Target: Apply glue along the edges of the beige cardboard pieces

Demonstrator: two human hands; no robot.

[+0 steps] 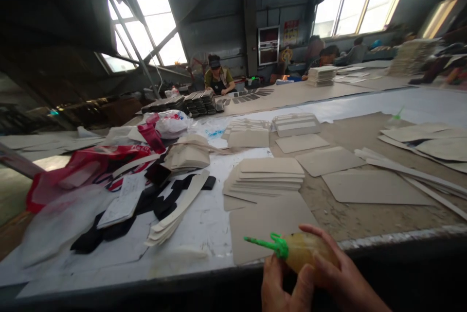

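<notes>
At the near edge of the table I hold a yellowish glue bottle (304, 249) with a green nozzle that points left. My right hand (341, 268) wraps around the body of the bottle from the right. Below the green cap, my left hand (286, 285) grips the front of the bottle with curled fingers. Just beyond the nozzle lies a flat grey-beige cardboard sheet (270, 224). Behind it, a fanned stack of cardboard pieces (268, 173) rests on the table.
More flat cardboard sheets (375, 186) and long strips (419, 173) lie to the right. On the left are black straps (168, 202), curved pale strips (180, 212), a notepad (122, 200) and plastic bags (91, 164). Across the tables sits a co-worker (219, 78).
</notes>
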